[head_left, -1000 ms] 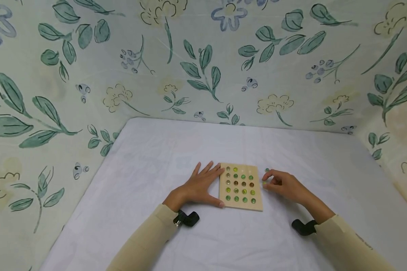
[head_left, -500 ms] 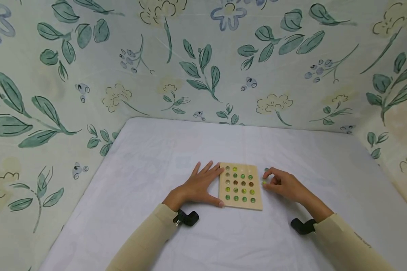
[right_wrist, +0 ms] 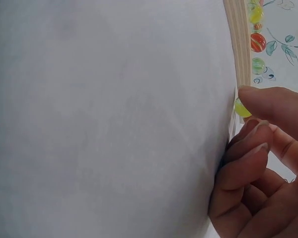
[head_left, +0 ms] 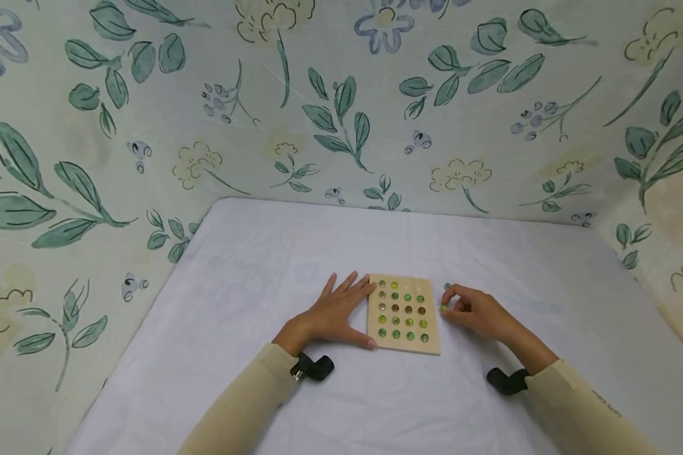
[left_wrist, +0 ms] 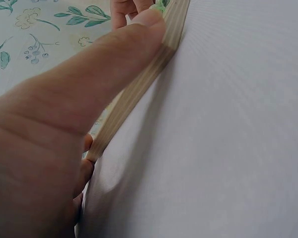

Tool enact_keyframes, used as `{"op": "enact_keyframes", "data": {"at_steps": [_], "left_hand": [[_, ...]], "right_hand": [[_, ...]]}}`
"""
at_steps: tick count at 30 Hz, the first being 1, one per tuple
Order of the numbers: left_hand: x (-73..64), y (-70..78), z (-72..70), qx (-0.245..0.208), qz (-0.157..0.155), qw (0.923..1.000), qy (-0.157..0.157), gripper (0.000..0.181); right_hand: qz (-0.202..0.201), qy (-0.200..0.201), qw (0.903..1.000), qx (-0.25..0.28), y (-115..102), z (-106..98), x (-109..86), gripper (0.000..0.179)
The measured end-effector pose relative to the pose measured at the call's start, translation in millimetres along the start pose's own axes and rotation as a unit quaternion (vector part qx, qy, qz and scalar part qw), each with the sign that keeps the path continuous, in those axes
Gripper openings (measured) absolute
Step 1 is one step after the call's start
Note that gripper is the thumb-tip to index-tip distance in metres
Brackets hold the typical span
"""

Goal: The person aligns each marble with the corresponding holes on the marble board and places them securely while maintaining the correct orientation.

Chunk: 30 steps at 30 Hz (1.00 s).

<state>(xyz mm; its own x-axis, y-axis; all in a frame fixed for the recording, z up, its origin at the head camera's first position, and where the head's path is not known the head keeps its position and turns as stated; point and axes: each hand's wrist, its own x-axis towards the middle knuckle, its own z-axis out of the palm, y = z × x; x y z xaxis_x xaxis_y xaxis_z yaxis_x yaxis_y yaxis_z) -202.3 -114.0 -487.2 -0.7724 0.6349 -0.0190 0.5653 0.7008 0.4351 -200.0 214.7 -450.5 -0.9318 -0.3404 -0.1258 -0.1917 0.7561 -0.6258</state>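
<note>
A pale wooden board point(head_left: 415, 286) lies on the white cloth, with rows of glass marbles in green, yellow-green, brown and clear. My left hand point(head_left: 332, 316) is spread along its left side, the fingers straight and the thumb touching the near left corner. In the left wrist view, the thumb lies over the board's edge point(left_wrist: 120, 116). Just beyond the right side, my right hand point(head_left: 478, 311) pinches a yellow-green marble point(right_wrist: 242, 107) between thumb and finger; its other fingers are curled. Two marbles sit at the left of the board's far row; the rest of that row is bare wood.
A loose greenish marble point(head_left: 447, 286) lies on the cloth behind the right hand, close to the board. White cloth point(head_left: 296, 246) covers the table. Floral fabric point(head_left: 341, 158) hangs behind and at the sides. Each wrist carries a black camera point(head_left: 506, 381).
</note>
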Motion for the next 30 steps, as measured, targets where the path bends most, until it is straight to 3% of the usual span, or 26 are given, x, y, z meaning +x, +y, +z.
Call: {"op": "enact_keyframes", "data": {"at_steps": [30], "left_hand": [[0.0,-0.5,0.7,0.001,0.0,1.0,0.004,0.117]], "right_hand": [[-0.004,0.007,1.0,-0.006,-0.1,-0.1,2.2,0.016]]}}
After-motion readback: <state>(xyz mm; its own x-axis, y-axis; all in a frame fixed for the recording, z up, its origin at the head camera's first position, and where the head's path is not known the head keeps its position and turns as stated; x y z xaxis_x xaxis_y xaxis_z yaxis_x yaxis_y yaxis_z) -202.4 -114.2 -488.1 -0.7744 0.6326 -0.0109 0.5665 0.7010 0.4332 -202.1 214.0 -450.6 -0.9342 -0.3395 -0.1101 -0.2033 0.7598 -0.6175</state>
